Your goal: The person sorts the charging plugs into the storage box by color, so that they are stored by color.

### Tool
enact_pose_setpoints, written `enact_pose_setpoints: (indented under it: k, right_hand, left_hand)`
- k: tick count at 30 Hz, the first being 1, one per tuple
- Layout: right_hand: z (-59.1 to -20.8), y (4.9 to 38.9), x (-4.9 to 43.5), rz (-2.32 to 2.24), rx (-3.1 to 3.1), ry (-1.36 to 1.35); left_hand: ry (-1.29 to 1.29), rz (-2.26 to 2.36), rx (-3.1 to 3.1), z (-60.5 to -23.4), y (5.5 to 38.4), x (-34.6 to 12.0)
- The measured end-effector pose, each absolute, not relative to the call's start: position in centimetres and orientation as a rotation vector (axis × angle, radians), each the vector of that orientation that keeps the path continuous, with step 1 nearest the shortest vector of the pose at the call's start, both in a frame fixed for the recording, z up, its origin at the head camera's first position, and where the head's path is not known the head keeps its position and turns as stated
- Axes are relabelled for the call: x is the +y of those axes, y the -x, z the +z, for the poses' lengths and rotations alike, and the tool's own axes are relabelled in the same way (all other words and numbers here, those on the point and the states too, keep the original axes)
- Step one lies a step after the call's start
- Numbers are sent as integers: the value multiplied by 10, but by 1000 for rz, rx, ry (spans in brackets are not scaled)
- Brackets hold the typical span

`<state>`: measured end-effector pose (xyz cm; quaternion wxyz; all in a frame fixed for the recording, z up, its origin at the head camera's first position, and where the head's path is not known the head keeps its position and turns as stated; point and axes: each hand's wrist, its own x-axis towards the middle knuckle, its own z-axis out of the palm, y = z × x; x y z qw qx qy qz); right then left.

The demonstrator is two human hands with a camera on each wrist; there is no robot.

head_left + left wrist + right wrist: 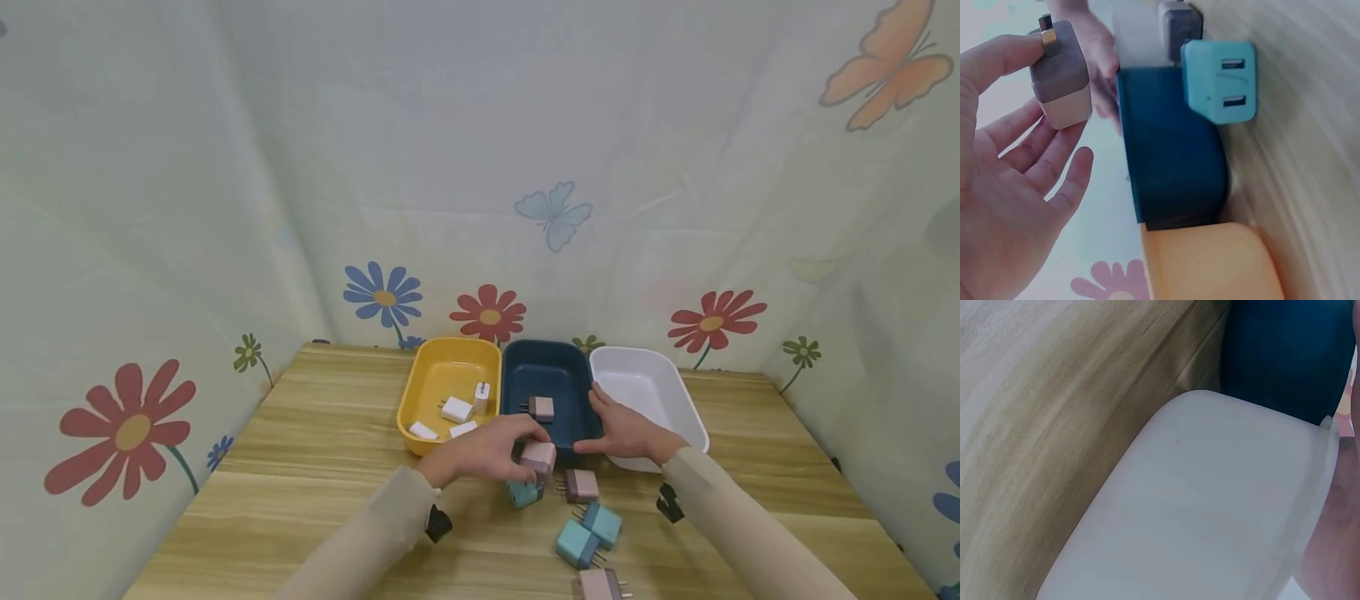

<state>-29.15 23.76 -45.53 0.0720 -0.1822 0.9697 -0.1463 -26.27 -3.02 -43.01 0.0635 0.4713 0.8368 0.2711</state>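
The left hand [487, 450] held a pink-and-grey charger [1065, 94] pinched between thumb and fingers, above the table [300, 500] at the near side of the navy tray [546, 367]. The charger was a small block with rounded edges, pale pink on one part and dull mauve-grey on the other, with a prong [1046, 24] standing out of the grey end. Farther right, the right hand [628, 429] had its fingers and thumb spread wide at the navy tray's near right corner; how firmly it pressed there I could not tell.

A pale cloth [412, 108], printed with flowers and butterflies, hung at the left, far and right sides of the wood-grained table. Left to right stood a yellow tray [422, 450] with several white chargers [457, 409], the navy tray with a pink charger [542, 408] inside, and a white tray [647, 383]. Nearer lay a teal charger [527, 494], partly hidden by the left hand, then more pink and teal ones.

The held charger's pink end faced roughly left and its pronged end roughly right, its long axis running crosswise and slightly tilted.
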Motion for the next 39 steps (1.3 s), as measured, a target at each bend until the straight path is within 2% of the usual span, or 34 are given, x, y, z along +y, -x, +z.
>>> enact_pose_setpoints:
  k: [13,39]
  right_hand:
    - [-454,291,235,-454,2900,523]
    - [-456,291,237,-446,2903,511]
  left_hand:
    - [-1231,876,2645,-416,275,-33]
    - [-946,947,2784,-429,312,-17]
